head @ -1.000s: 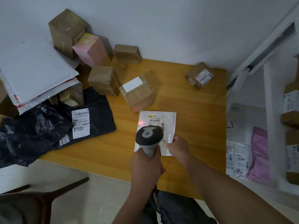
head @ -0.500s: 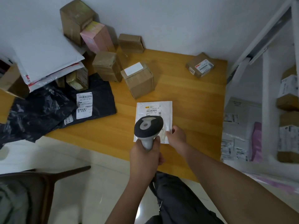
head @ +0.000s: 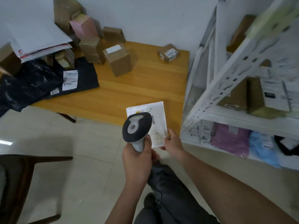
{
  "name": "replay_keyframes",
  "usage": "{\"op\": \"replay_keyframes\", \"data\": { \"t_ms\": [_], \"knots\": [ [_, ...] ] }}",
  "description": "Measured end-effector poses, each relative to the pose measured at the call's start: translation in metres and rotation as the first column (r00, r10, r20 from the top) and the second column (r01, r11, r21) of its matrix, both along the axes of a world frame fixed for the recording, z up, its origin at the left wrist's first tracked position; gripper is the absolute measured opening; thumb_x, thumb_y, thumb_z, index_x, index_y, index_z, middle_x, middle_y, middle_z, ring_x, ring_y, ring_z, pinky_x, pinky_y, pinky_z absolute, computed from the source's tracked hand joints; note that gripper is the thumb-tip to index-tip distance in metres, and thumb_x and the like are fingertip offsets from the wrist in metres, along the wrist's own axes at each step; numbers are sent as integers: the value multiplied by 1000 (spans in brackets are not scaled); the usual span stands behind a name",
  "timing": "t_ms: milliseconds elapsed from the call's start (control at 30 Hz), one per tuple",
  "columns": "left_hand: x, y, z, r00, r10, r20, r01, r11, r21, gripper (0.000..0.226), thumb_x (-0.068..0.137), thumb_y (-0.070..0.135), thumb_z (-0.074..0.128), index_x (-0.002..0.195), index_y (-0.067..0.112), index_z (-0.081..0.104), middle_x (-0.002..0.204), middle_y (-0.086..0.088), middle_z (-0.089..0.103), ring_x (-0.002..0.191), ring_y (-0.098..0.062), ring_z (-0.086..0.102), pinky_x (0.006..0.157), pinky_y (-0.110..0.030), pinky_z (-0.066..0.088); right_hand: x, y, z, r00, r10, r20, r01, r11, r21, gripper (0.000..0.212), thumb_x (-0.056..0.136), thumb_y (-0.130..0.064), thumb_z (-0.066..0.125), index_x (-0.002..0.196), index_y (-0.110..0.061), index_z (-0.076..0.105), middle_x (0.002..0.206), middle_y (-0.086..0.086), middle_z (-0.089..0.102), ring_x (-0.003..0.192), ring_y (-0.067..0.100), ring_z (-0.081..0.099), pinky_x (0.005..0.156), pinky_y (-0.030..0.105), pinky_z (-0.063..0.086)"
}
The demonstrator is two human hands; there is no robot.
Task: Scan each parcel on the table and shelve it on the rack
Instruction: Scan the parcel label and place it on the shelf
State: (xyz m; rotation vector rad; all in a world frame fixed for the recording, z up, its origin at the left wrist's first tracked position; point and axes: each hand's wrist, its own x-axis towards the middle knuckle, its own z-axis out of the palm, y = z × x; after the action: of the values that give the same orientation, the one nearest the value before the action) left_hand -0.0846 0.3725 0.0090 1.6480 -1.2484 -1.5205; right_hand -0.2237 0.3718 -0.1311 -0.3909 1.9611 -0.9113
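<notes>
While your right hand [head: 172, 142] pinches only 1 corner of the white mailer [head: 156, 120], it could slip before reaching the rack [head: 229, 75]; your left hand [head: 137, 160] grips the scanner [head: 136, 126].

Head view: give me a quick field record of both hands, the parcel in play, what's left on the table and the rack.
left hand: left hand grips the scanner by its handle
right hand: right hand pinches the white envelope at its lower right edge
envelope: lifted off the table, label facing up
table: several cardboard boxes, black bags, white mailers
rack: rack to the right, shelves already hold boxes and bags
</notes>
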Motion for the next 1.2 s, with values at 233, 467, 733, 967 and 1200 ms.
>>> {"op": "replay_keyframes", "data": {
  "t_ms": [233, 467, 733, 967, 1200],
  "knots": [
    [-40, 64, 10, 993, -94, -68, 95, 995, 5, 36, 96, 22, 59, 78, -8, 64, 57, -18, 66, 48, -17, 66, 43, -15, 45, -47, 97, 3, 997, 50, -51, -48, 998, 46, 37, 100, -2, 38, 132, -19, 49, 133, 9, 54, 104, 25, 61, 66, 27, 59],
    [-128, 123, 18, 973, -223, -59, 217, 971, -102, 37, 95, 21, 61, 70, -6, 65, 53, -9, 66, 50, -19, 67, 45, -13, 45, -124, 164, 12, 996, -23, -92, 21, 1000, -14, 37, 101, -3, 37, 134, -17, 48, 125, 3, 53, 94, 20, 62, 60, 22, 56],
    [-280, 238, 16, 968, -250, -33, 240, 952, -189, 33, 94, 17, 62, 67, -3, 66, 52, -5, 67, 49, -14, 67, 50, -19, 53, -273, 291, 18, 997, -33, -66, 25, 993, -117, 27, 94, 5, 47, 107, -18, 51, 110, 22, 56, 90, 25, 60, 61, 23, 56],
    [-406, 335, 32, 902, -429, -44, 420, 897, -136, 36, 94, 20, 62, 65, -1, 65, 53, -9, 67, 51, -18, 68, 47, -12, 47, -407, 433, 18, 980, -153, -124, 153, 988, -4, 36, 99, -2, 35, 127, -16, 52, 115, 9, 56, 79, 15, 58, 62, 24, 55],
    [-471, 383, 11, 799, -601, -26, 594, 796, -116, 33, 92, 16, 64, 65, -2, 66, 52, -8, 67, 49, -20, 67, 48, -15, 49, -447, 517, -2, 924, -375, -75, 380, 923, 56, 34, 98, 1, 35, 124, -11, 53, 104, 9, 58, 71, 17, 59, 61, 30, 55]
  ]
}}
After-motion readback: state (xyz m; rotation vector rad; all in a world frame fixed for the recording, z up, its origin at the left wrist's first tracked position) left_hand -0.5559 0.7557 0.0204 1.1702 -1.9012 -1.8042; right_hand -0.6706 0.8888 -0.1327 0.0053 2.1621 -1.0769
